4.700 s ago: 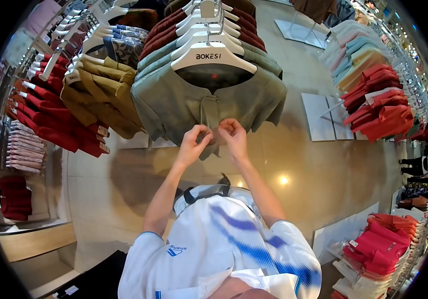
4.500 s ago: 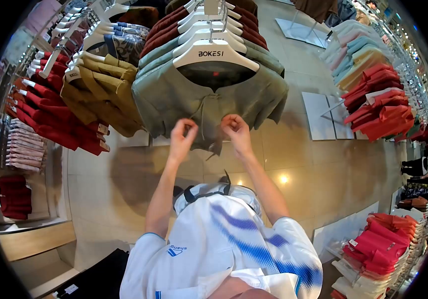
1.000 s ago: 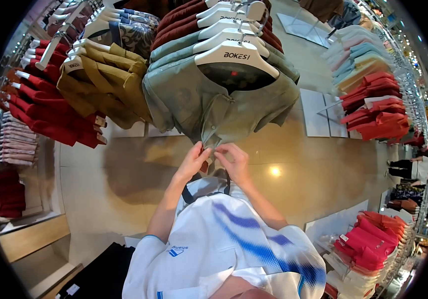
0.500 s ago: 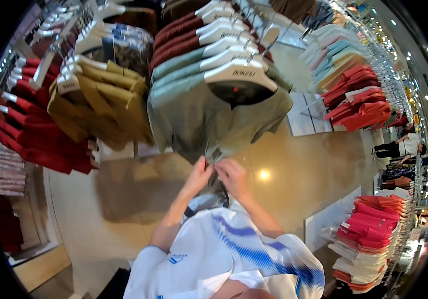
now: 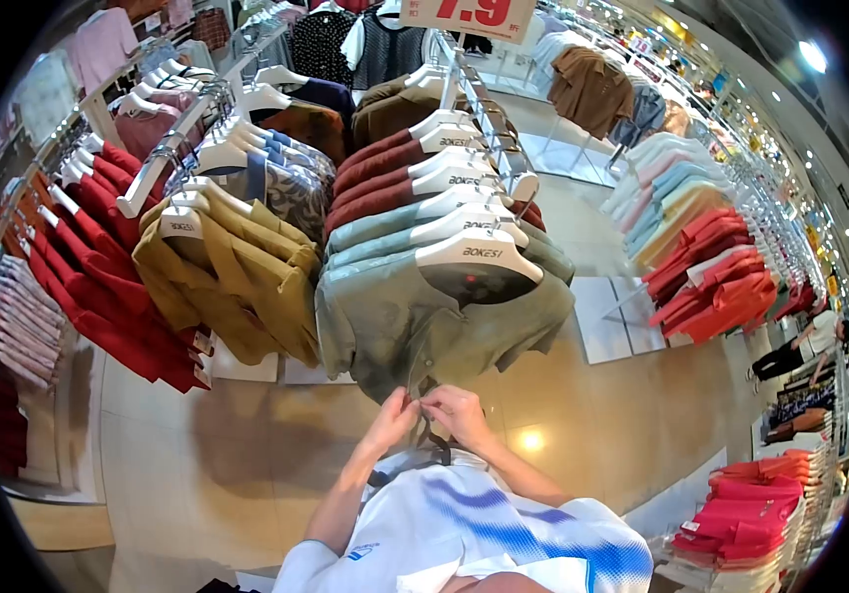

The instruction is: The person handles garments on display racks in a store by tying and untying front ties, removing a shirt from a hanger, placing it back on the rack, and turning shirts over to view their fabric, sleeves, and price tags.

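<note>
A grey-green shirt (image 5: 385, 311) hangs at the front of a rack on a white hanger (image 5: 478, 255) marked BOKESI. Low on its front opening, my left hand (image 5: 393, 419) has its fingers pinched on the shirt's edge. Close beside it, almost touching, my right hand (image 5: 456, 411) pinches the other side of the same opening. A button (image 5: 427, 364) shows on the placket just above my fingers. What lies right between the fingertips is too small to make out.
Mustard jackets (image 5: 237, 282) and red garments (image 5: 98, 287) hang to the left. Dark red tops (image 5: 370, 183) hang behind the shirt. To the right are red clothes (image 5: 716, 282) and a pink stack (image 5: 741, 514). A person (image 5: 802, 346) stands far right. A discount sign (image 5: 469, 15) tops the rack.
The view has tilted upward, so the rack and hands sit lower and the sign has come into sight. Both hands stay pinched at the shirt's lower front, with fingers slightly shifted.
</note>
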Tool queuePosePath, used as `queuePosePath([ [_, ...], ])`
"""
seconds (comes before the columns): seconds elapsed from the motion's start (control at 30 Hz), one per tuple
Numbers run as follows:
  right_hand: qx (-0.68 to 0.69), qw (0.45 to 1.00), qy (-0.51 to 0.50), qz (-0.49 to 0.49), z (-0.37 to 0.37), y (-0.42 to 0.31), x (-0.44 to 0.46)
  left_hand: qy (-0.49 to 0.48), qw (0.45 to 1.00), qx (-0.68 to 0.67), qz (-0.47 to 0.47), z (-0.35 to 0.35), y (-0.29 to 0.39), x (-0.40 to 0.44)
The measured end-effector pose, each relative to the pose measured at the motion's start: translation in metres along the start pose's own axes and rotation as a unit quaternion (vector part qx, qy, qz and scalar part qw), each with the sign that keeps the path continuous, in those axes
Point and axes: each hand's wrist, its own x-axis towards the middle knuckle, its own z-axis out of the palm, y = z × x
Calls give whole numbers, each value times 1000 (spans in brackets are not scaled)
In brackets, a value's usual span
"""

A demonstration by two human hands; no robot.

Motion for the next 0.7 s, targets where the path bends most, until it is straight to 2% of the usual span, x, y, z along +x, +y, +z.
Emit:
queuePosePath([
  [0.13,36,998,-55,12,-5,7,12,-3,1000,-20,-5,-5,13,3],
  [0.2,32,997,-71,20,-7,6,16,-20,996,-68,-56,-7,26,3],
  [0.27,33,995,-83,35,-6,6,16,-28,995,-74,-63,-11,18,6],
  [0.33,-21,996,-67,-50,-7,6,19,-37,994,-80,-70,-14,19,6],
  [0.47,-115,991,-31,-63,-15,-18,28,-85,990,-77,-87,-23,28,9],
  [0.53,-217,961,-66,-156,-20,-23,33,-76,991,-95,-61,-15,50,4],
  [0.67,-228,949,-55,-212,-20,-17,38,-77,995,-58,-20,-19,41,5],
  [0.7,-239,949,-65,-196,-19,-15,39,-64,997,21,27,-20,40,5],
])
